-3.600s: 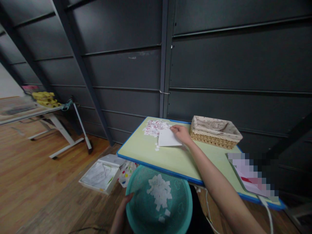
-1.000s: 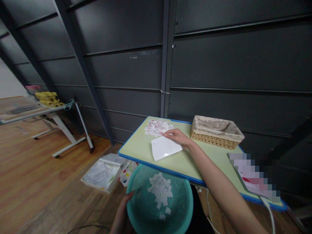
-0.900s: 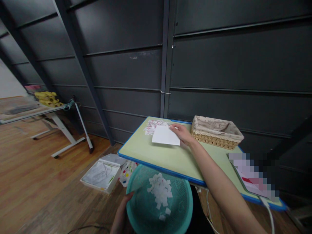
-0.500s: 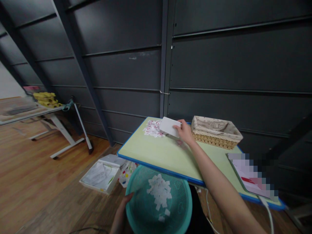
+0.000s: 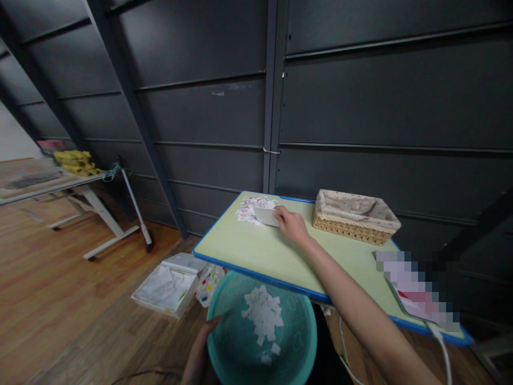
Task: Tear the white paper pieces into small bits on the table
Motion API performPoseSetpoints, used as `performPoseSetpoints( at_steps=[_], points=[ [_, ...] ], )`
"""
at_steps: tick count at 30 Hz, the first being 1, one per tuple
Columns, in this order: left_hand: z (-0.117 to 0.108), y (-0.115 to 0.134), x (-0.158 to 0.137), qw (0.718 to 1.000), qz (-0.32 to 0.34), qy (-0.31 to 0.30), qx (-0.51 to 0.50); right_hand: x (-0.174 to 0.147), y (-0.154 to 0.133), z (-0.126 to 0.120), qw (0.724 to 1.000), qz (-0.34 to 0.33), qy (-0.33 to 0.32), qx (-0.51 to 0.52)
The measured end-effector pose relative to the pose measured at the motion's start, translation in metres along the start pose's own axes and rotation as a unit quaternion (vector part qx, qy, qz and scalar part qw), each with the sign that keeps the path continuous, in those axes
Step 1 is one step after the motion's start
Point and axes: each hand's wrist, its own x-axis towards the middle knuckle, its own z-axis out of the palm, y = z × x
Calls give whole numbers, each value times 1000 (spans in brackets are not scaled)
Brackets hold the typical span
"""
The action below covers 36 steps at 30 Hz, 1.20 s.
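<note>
We see a pale green surface [image 5: 236, 247] edged in blue, a teal mesh basket [image 5: 298, 350], white paper scraps [image 5: 249, 208] marked pinkish red, a plain white card [image 5: 266, 216], and a straw-coloured woven basket [image 5: 349, 231] lined with cream, floral-patterned cloth [image 5: 340, 203].

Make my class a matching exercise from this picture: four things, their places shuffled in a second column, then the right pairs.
1. Stiff white sheet
2. Cloth-lined woven basket
3. Teal mesh basket
4. Left hand

A. On the tabletop, near the dark wall
B. At the rim of thing 3
C. In the right hand
D. Below the tabletop's near edge, white paper pieces inside

Pairs: 1-C, 2-A, 3-D, 4-B
</note>
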Motion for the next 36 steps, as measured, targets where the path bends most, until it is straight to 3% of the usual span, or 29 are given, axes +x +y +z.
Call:
performPoseSetpoints(
  at_steps=[5, 16, 20, 29, 36],
  points=[
    [-6, -1, 6, 1000, -10, -16, -11, 1, 0, -4, 1000, 7, 17, 18],
    [6, 3, -6, 1000, -2, 17, 4, 3, 1, -4, 998, 11, 28, 56],
    [-3, 2, 0, 999, -39, -11, -27, 3, 2, -1, 998, 3, 33, 55],
    [-9, 1, 8, 998, -37, -26, -34, 1, -2, 2, 996, -25, 18, 84],
    [-11, -1, 8, 996, -53, -45, -58, 3, -1, -10, 992, -20, 4, 126]
  ],
)
